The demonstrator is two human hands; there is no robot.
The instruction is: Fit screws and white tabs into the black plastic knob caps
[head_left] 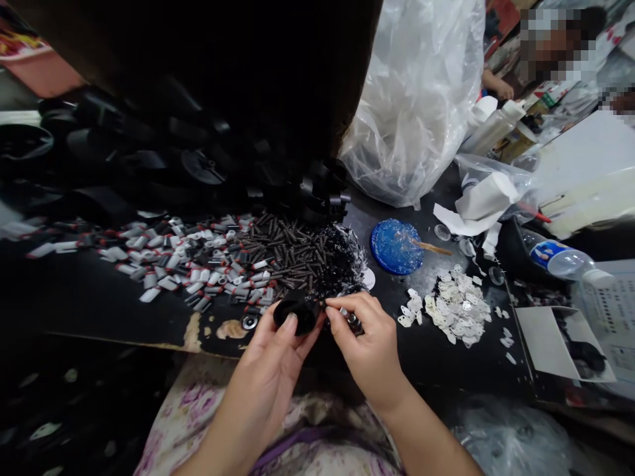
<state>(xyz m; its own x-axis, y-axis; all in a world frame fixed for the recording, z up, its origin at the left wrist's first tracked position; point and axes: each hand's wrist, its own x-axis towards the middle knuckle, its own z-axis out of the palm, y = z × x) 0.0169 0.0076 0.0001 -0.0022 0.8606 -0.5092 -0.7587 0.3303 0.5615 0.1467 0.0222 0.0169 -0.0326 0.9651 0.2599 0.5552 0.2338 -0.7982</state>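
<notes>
As I stood watching, both hands met near the front edge of a black desk point(89, 304), its surface worn there to tan patches. Left hand point(275, 350): clasped around a smooth, hollow black cup point(295, 314), rounded mouth tilted upward. Right hand point(370, 330): thumb and forefinger pinched together beside the cup, on something too small to tell; a shiny dark cylinder point(351, 322), held within the same grasp. Beyond the cup: coiled dark springs point(288, 251), heaped, flanked by short grey and white tubes point(193, 261) banded red. To the right: one round blue dish point(376, 254), coated in glossy paste, with a flat wooden stick point(434, 248); thin off-white plates point(459, 307), loosely piled. Behind: one crinkled, translucent plastic bag point(411, 99), bulging.
</notes>
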